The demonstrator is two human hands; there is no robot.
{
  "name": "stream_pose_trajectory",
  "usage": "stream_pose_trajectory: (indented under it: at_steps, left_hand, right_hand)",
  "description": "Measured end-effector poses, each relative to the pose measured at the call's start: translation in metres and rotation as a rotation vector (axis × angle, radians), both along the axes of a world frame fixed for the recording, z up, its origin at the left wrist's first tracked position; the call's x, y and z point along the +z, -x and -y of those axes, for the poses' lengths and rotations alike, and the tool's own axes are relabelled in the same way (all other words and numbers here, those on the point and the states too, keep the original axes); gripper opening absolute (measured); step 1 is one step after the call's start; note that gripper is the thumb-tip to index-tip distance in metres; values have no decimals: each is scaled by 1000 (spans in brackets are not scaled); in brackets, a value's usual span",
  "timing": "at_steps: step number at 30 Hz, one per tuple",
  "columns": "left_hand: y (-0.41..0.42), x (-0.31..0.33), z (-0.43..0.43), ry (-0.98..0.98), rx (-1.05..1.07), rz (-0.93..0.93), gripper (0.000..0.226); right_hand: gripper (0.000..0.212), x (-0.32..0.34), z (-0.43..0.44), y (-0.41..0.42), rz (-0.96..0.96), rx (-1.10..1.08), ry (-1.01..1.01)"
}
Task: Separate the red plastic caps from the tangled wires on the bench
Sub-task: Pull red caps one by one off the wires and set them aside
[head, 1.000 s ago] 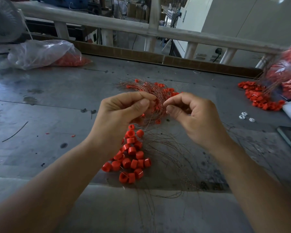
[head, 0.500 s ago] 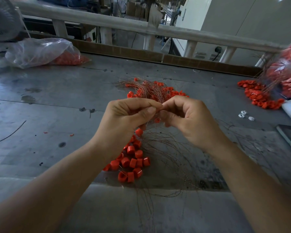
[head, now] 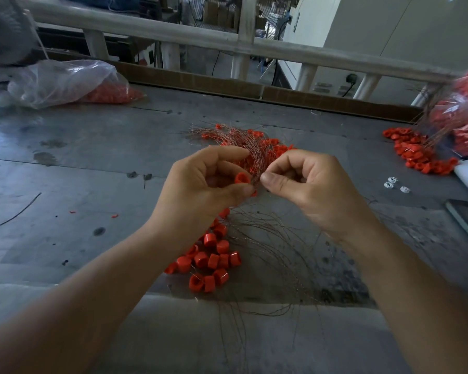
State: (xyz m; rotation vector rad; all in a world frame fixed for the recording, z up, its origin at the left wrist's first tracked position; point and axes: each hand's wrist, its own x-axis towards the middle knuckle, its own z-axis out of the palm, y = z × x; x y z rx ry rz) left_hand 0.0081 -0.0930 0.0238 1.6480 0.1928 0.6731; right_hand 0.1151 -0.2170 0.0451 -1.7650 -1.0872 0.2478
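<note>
Two bare hands meet over the middle of the grey metal counter [head: 92, 163], almost touching. The left hand [head: 203, 184] has its fingers curled and holds one red cap [head: 242, 178] between thumb and fingers, open end facing up. The right hand [head: 308, 187] is curled tight too, thumb pressed to forefinger on thin strands at the near edge of the tangle of wires [head: 243, 147]; the strands themselves are too fine to make out clearly in the grip. That tangle lies on the counter just beyond the hands, coppery and looped, with more red caps caught in it. Nearer the person, under the left wrist, sits a pile of loose caps [head: 214, 260], and beside it, to the right, bare wires [head: 276, 255] fan out and trail over the counter's near edge. Far left, a clear plastic bag [head: 62, 82] lies slumped with red pieces inside. At the right edge another bag of red parts [head: 465, 117] spills a heap of caps [head: 416, 155] onto the counter, with a few small white pieces [head: 392, 183] near it. A pale railing [head: 173, 36] runs behind the counter.
</note>
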Motion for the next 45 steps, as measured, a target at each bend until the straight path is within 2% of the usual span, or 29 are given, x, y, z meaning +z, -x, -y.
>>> stream_pose_trajectory:
  at_steps: [7,16,29,33,36,41,45]
  left_hand:
    - [0,2,-1,15,4,-19,25]
    - [1,4,0,52,-28,14,25]
    - [3,8,-1,53,-53,27,25]
    - [2,5,-2,146,-69,23,27]
    - [1,3,-3,221,-123,38,19]
    - [2,2,-5,135,-126,16,28]
    - [2,3,-4,126,-135,34,26]
  right_hand:
    - [15,4,3,-3,45,-53,-130]
    - [17,-1,1,6,193,-47,-92]
    - [17,-1,-2,8,213,-26,-91]
    - [16,0,-1,6,221,-53,-110]
    - [19,0,-1,4,220,-79,-125]
    - [20,0,-2,3,219,-80,-131]
    - [20,1,-2,5,225,-57,-124]
